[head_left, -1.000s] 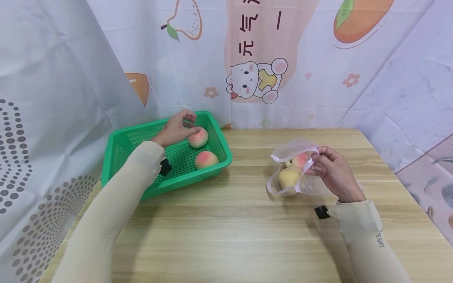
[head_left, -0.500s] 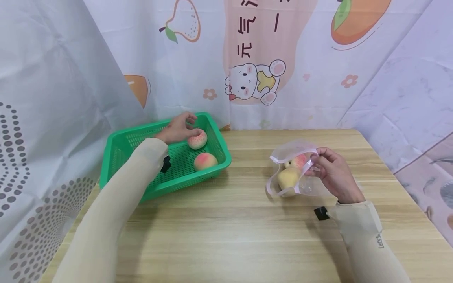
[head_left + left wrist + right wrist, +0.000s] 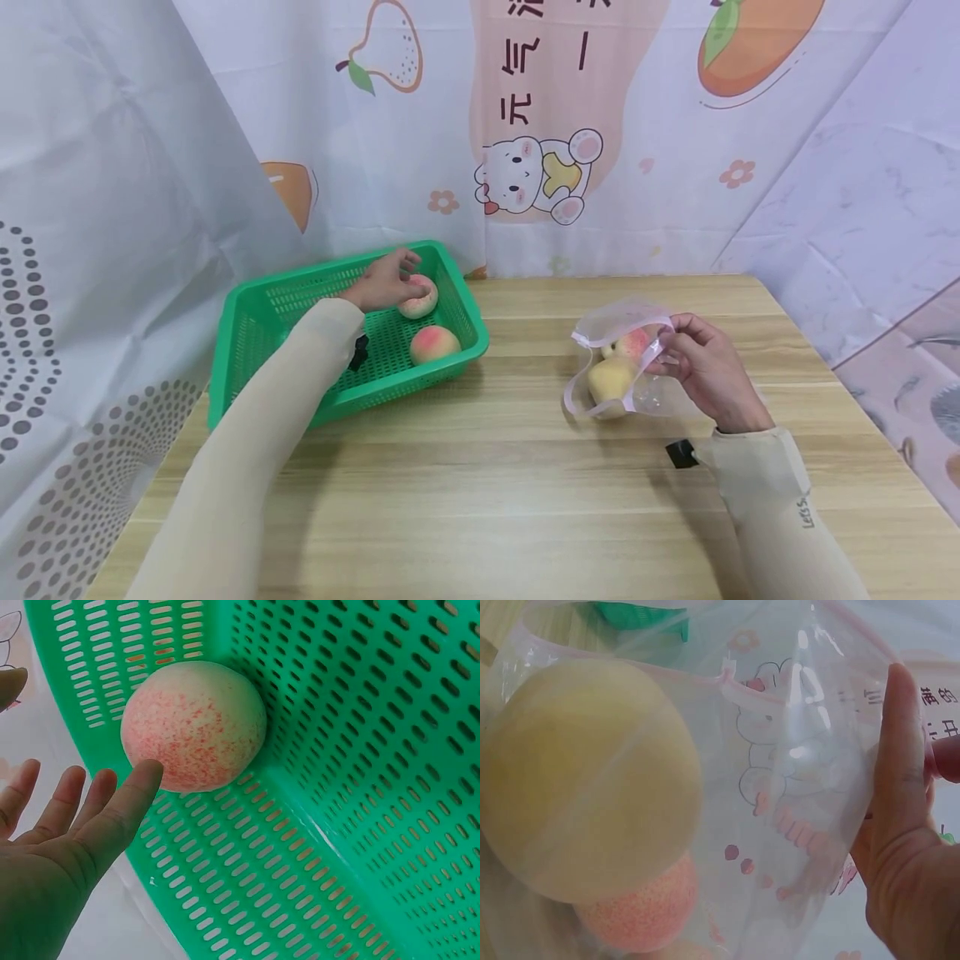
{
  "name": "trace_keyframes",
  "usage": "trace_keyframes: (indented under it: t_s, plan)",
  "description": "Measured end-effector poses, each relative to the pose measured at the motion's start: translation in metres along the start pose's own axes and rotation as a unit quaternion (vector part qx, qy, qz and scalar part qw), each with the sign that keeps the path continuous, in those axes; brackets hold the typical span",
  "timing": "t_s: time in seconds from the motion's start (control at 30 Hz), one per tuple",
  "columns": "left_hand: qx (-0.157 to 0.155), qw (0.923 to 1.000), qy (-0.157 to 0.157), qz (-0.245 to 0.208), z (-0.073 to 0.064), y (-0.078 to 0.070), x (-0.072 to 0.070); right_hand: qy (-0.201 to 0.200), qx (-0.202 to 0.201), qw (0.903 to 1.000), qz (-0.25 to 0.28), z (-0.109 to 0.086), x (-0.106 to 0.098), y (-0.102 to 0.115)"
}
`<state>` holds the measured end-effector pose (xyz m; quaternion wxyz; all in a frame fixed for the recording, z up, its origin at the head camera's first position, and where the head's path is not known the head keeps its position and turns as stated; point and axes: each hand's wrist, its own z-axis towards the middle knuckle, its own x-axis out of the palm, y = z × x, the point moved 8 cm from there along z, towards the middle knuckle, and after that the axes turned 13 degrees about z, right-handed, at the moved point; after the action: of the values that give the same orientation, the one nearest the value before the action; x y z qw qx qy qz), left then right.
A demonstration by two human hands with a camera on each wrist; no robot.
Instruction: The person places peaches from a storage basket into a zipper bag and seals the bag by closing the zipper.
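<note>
My left hand [image 3: 384, 282] reaches into the green basket [image 3: 352, 392], above a speckled pink peach [image 3: 417, 300] in its far right corner. In the left wrist view its fingers are spread, one fingertip overlapping the edge of that speckled peach [image 3: 195, 724]. A second peach [image 3: 435, 343], yellowish with a pink top, lies nearer the basket's front. On the right, my right hand [image 3: 712, 367] pinches the rim of a clear zip bag [image 3: 795, 750] with pink edging, its mouth held apart. Inside the bag are a round yellow fruit [image 3: 592, 780] and a pinkish-red one [image 3: 649, 907].
The wooden tabletop [image 3: 480, 500] runs between basket and bag. A printed curtain [image 3: 450, 125] hangs behind its far edge, and grey-white sheeting [image 3: 112, 167] closes off the left side. A small black camera [image 3: 681, 453] is fixed at the right wrist.
My left hand has moved slightly to the right over the speckled peach. The right hand and the bag stay in place, and the head view has shifted slightly.
</note>
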<state>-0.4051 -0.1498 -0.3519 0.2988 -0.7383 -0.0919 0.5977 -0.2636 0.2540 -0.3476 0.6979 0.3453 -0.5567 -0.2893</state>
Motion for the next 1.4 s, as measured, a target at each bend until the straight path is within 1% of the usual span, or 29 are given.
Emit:
trace_keyframes:
  t_s: [0.27,0.4,0.57,0.77,0.93,1.07,1.3,1.4]
  plan:
    - [-0.012,0.9999,0.001,-0.007,0.001,0.012,-0.001,-0.001,0.001,1.0000,-0.007,0.002,0.000,0.000]
    - [-0.018,0.9998,0.004,0.003,0.005,0.020,-0.001,-0.005,0.000,0.9999,-0.012,0.003,-0.001,0.000]
    - [-0.027,0.9995,0.007,0.016,0.010,0.028,0.003,-0.001,0.001,1.0000,-0.005,0.003,-0.001,0.000]
    - [-0.036,0.9992,-0.003,0.016,0.017,0.036,0.008,0.001,-0.006,1.0000,0.002,0.003,-0.001,0.001]
    - [-0.040,0.9991,-0.002,0.009,0.022,0.042,0.014,-0.001,-0.003,1.0000,-0.005,0.003,-0.003,0.001]
    - [-0.038,0.9992,0.003,0.010,0.026,0.046,0.018,-0.002,-0.002,0.9999,-0.013,0.003,-0.003,0.000]
    - [-0.040,0.9986,0.021,0.027,0.028,0.047,0.023,-0.005,-0.001,0.9999,-0.009,0.002,-0.004,0.000]
    - [-0.041,0.9980,0.027,0.041,0.029,0.046,0.025,-0.006,-0.001,1.0000,-0.006,0.001,-0.005,0.000]
